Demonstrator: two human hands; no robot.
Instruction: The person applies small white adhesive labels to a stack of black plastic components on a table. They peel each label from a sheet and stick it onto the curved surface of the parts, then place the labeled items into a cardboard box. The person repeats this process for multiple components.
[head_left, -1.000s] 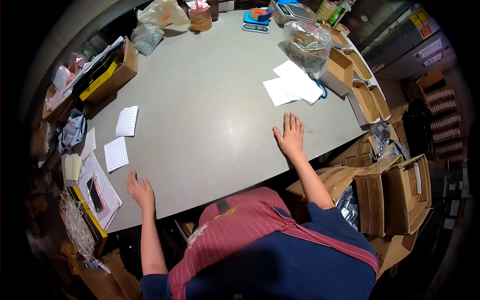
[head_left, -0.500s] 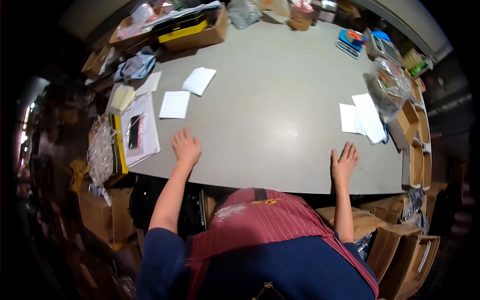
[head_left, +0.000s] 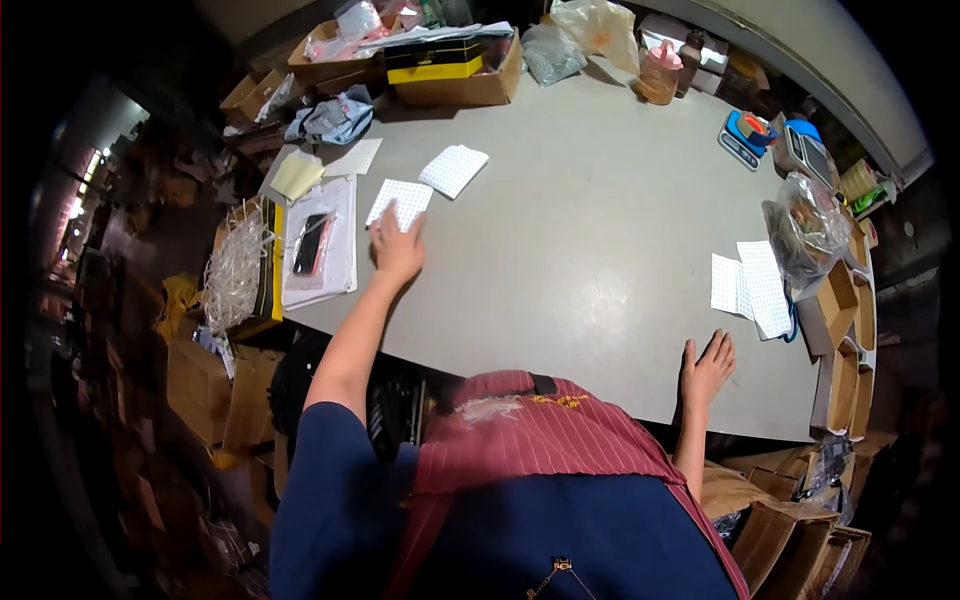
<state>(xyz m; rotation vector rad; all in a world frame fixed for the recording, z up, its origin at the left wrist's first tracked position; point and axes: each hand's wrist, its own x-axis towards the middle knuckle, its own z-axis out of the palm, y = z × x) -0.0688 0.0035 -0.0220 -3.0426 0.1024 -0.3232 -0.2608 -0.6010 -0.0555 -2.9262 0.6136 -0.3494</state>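
Observation:
My left hand (head_left: 400, 252) reaches over the left part of the table, fingers stretched onto the near edge of a white printed sheet (head_left: 402, 197). Just beyond it, up and to the right, lies a stack of similar white sheets (head_left: 455, 171). Resting flat near the table's front edge, my right hand (head_left: 708, 370) has its fingers spread and holds nothing. Above that hand lie a short printed sheet (head_left: 729, 285) and a longer white strip (head_left: 763, 290), the strip partly over a blue-handled thing (head_left: 791, 318) that is mostly hidden.
Papers with a bagged dark phone-like item (head_left: 311, 244) lie at the left, beside a box of clear plastic strips (head_left: 233, 268). Cardboard boxes (head_left: 460, 90) line the back. A small scale with tape rolls (head_left: 742, 140), a plastic bag (head_left: 808, 225) and cardboard trays (head_left: 833, 305) stand right.
My left hand has moved forward from the bare table onto the near sheet. My right hand stays flat on the table. The whole view has shifted.

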